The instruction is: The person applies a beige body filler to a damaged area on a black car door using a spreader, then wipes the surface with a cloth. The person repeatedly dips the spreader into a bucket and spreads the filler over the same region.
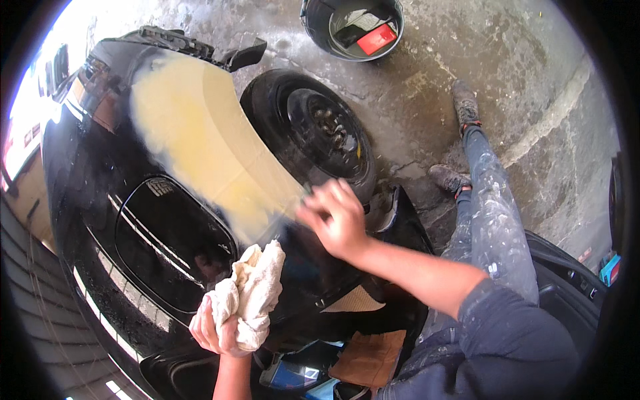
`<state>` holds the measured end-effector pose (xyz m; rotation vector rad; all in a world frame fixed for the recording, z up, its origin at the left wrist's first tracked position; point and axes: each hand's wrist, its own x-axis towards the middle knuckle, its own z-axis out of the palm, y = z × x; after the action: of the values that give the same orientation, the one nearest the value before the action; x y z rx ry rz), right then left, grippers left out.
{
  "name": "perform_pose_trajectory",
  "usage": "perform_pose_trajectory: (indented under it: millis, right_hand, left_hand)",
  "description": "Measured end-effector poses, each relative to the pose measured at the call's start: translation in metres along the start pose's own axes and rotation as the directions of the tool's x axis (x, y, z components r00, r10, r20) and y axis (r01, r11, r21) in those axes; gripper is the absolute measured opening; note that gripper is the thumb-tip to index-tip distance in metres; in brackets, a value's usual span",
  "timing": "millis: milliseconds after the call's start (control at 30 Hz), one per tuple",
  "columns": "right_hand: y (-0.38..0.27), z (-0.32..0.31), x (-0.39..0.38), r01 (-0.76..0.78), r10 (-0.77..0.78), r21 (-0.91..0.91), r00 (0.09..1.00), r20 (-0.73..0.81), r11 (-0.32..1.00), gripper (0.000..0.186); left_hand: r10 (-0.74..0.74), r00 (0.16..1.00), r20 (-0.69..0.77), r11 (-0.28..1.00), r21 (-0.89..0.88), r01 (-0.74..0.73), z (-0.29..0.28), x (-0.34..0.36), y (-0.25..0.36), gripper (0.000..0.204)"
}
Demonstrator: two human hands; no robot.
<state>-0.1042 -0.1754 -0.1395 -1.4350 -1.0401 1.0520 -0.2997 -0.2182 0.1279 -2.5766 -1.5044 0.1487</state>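
A crumpled cream cloth [252, 297] is bunched in my left hand [217, 327], whose fingers are wrapped round its lower part. The cloth is close to a black car body panel [87, 173], by the corner of a rounded flap [167, 240]. My right hand [335, 220] is at the lower end of a dull yellow patch [200, 127] on the panel, beside the wheel arch. Its fingers are curled towards the surface and slightly blurred. A small dark bit shows at the fingertips, too unclear to name. The patch has feathered edges fading into the black paint.
A black wheel [323, 130] sits in the arch. Beyond it on the stained concrete floor stands a dark bucket [319, 47] holding liquid and a red block [377, 40]. Brown paper [368, 359] and a blue package [290, 375] lie near my body. A ribbed shutter [40, 313] borders the left.
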Motion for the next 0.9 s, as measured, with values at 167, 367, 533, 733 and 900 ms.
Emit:
perform_pose_trajectory:
  millis: [167,367,533,733,900]
  right_hand:
    - [0.014,0.062,0.083,-0.057,0.058,0.020,0.998,-0.027,0.998,0.029]
    - [-0.023,0.011,0.022,0.061,-0.064,0.060,0.997,0.044,0.996,0.027]
    - [-0.005,0.068,0.102,0.097,-0.097,0.107,0.995,0.001,0.990,0.032]
    - [-0.004,0.077,0.107,0.041,-0.043,0.038,0.998,0.055,0.998,0.033]
    - [-0.026,0.037,0.069,0.152,-0.159,0.105,0.985,0.060,0.983,0.025]
  left_hand:
    - [-0.016,0.999,0.047,0.999,0.035,0.015,-0.001,-0.004,-0.001,0.066]
    - [0.021,0.995,0.094,0.997,0.072,-0.027,-0.007,-0.001,-0.003,0.064]
    - [0.019,0.995,0.101,0.996,0.087,-0.028,-0.009,-0.003,-0.002,0.060]
    - [-0.062,0.996,0.064,0.997,0.049,0.059,-0.006,0.004,0.001,0.016]
    - [-0.014,0.998,0.067,0.997,0.077,0.009,-0.015,0.009,0.005,0.014]
